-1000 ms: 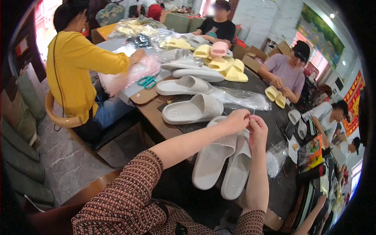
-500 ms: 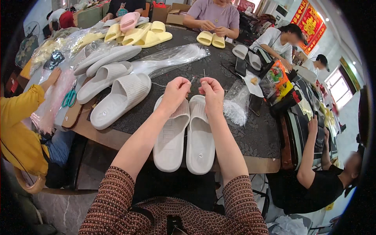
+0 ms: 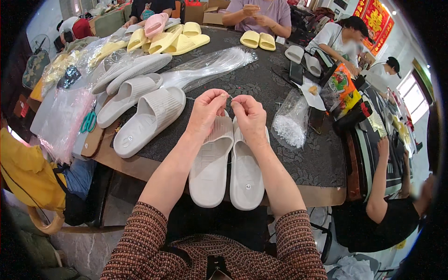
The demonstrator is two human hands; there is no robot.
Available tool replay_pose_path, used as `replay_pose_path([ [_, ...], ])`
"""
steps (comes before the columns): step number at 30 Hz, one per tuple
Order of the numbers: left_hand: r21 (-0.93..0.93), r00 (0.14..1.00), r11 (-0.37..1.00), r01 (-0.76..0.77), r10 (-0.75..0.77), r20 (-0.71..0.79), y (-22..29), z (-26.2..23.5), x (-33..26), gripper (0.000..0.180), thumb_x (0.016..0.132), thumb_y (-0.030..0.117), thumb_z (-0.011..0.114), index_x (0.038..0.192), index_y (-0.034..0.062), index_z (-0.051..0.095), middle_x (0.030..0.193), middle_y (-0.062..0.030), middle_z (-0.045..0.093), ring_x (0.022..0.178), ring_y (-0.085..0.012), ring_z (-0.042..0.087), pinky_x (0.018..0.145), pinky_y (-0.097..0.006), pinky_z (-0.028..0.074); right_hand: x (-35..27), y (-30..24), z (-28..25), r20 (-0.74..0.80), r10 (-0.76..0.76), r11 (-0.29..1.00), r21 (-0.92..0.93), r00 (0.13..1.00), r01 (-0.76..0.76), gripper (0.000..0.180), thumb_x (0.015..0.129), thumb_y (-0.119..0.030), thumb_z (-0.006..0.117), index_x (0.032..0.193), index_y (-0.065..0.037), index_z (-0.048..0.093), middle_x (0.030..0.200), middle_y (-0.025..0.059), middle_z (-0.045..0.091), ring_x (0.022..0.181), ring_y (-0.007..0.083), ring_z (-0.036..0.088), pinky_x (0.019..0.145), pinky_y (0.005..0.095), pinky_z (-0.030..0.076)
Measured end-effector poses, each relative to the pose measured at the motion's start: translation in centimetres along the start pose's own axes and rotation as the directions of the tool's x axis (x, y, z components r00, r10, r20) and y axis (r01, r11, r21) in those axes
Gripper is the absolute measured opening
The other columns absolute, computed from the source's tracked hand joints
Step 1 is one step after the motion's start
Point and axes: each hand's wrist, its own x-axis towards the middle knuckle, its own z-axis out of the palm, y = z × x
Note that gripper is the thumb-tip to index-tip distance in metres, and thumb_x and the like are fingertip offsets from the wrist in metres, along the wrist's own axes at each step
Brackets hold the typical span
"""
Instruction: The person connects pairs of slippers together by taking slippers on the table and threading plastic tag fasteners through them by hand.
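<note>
Over the toes of a pair of light grey slides, my two hands nearly meet. My left hand [image 3: 205, 112] is closed in a pinch on a thin strand, mostly hidden by the fingertips. My right hand [image 3: 250, 116] pinches the same strand from the other side. Below my wrists the left slide [image 3: 210, 175] and the right slide [image 3: 247, 179] lie side by side at the near table edge, heels toward me. A fine thread-like line shows between them. Their toe ends are partly covered by my hands.
More grey slides [image 3: 151, 119] lie at left, near teal-handled scissors [image 3: 88, 122]. Behind is a bundle of clear plastic strands [image 3: 210, 67]; at right, a bag of white bits [image 3: 290, 123] and a phone [image 3: 296, 73]. Yellow slides [image 3: 186, 44] stand farther back. Co-workers sit around the table.
My hands have drawn together, fingertips now almost touching. The whole view has shifted slightly. At left, the yellow-sleeved person's hand is no longer seen on the bags; the person across has raised their hands.
</note>
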Motion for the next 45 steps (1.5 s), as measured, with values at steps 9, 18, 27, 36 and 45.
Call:
replay_pose_path([
  [9,0.003,0.999,1.0,0.02,-0.02,0.026,-0.2,-0.1,0.0,0.007,0.087,0.01,0.059,0.09,0.0054,0.064,0.075,0.0036,0.057,0.062,-0.0037,0.047,0.056,-0.021,0.04,-0.2,-0.5,-0.1,0.01,-0.046,0.988,-0.15,0.999,0.047,0.005,0.079,-0.014,0.066,0.082,-0.012,0.065,0.06,-0.0007,0.059,0.063,0.0164,0.049,0.078,0.0306,0.038],
  [18,0.082,1.0,0.997,0.01,-0.01,0.001,-0.4,-0.2,0.0,0.01,0.087,0.013,0.06,0.092,0.0058,0.064,0.075,0.0035,0.058,0.063,-0.0035,0.049,0.055,-0.019,0.039,-0.4,-0.3,0.1,-0.011,-0.166,0.959,-0.234,0.986,0.159,0.004,0.079,-0.013,0.065,0.083,-0.012,0.066,0.061,0.002,0.06,0.064,0.0195,0.051,0.076,0.0324,0.04],
  [27,0.129,0.998,0.99,-0.054,0.048,0.051,-0.3,0.1,-0.4,0.009,0.09,0.016,0.06,0.09,0.0067,0.061,0.076,0.0045,0.056,0.065,-0.0027,0.047,0.056,-0.019,0.039,-0.1,0.3,-0.2,-0.016,0.077,0.995,-0.07,0.997,-0.078,0.015,0.081,-0.009,0.062,0.096,-0.007,0.063,0.074,0.0053,0.064,0.075,0.0198,0.057,0.081,0.0342,0.039],
  [36,0.183,0.925,0.907,-0.38,0.374,0.065,0.4,0.8,-0.7,0.009,0.094,0.013,0.053,0.095,0.0039,0.055,0.074,0.0014,0.054,0.068,-0.005,0.05,0.059,-0.02,0.043,-0.7,-1.6,0.2,0.174,-0.233,0.935,-0.23,0.957,0.27,0.037,0.082,-0.009,0.058,0.119,-0.004,0.054,0.1,0.01,0.066,0.105,0.0286,0.056,0.095,0.0406,0.034],
  [45,0.142,0.892,0.881,-0.452,0.446,0.069,4.8,0.7,-3.4,0.009,0.096,0.013,0.051,0.099,0.0044,0.053,0.074,-0.0026,0.056,0.063,-0.0071,0.05,0.058,-0.02,0.042,0.1,-1.5,0.2,0.463,-0.457,0.792,-0.176,0.759,0.584,0.016,0.079,-0.015,0.063,0.093,-0.008,0.067,0.083,0.0092,0.064,0.076,0.0262,0.058,0.066,0.036,0.046],
])
